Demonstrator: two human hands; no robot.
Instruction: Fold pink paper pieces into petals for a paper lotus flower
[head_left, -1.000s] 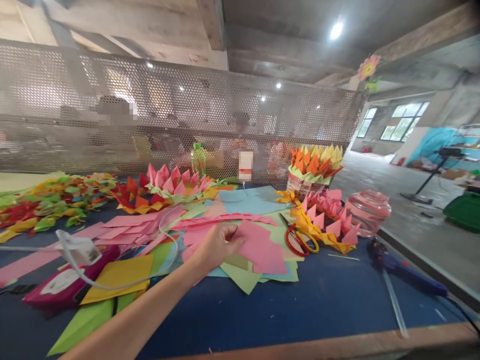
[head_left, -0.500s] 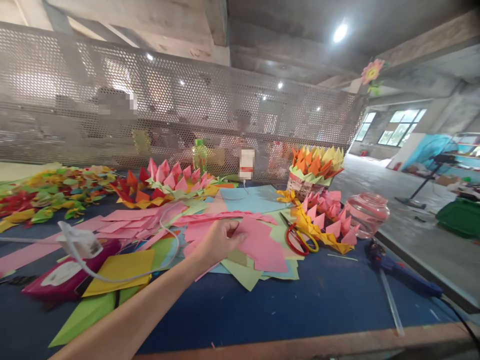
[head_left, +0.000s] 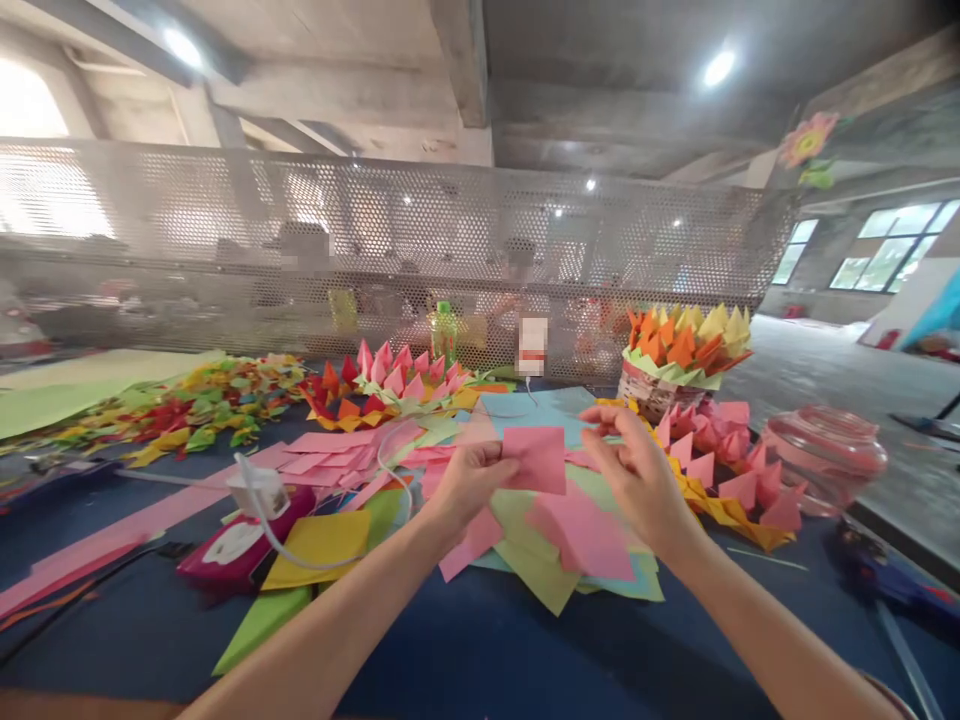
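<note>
My left hand [head_left: 474, 482] pinches a small pink paper rectangle [head_left: 536, 461] by its left edge and holds it above the pile. To the right of that paper, my right hand [head_left: 628, 470] is raised with its fingers apart and nothing in them. Below both hands lie loose pink sheets [head_left: 589, 535], green paper [head_left: 534, 545] and light blue paper [head_left: 536, 412]. A folded pink and yellow paper petal row [head_left: 739, 485] sits just right of my right hand. The scissors are not visible here.
Pink strips [head_left: 337, 450], a white charger [head_left: 259, 495] with its cable and yellow paper [head_left: 319, 548] lie left. Behind are folded flowers [head_left: 405, 372], a green-capped bottle [head_left: 444, 332] and a mesh screen [head_left: 420, 230]. Rightward stand a paper-petal basket [head_left: 652, 392], a clear jar [head_left: 825, 460] and a glue gun [head_left: 892, 570].
My left hand has lifted a pink paper off the pile. My right hand has come into view from the right. The view has turned left and tilted up slightly.
</note>
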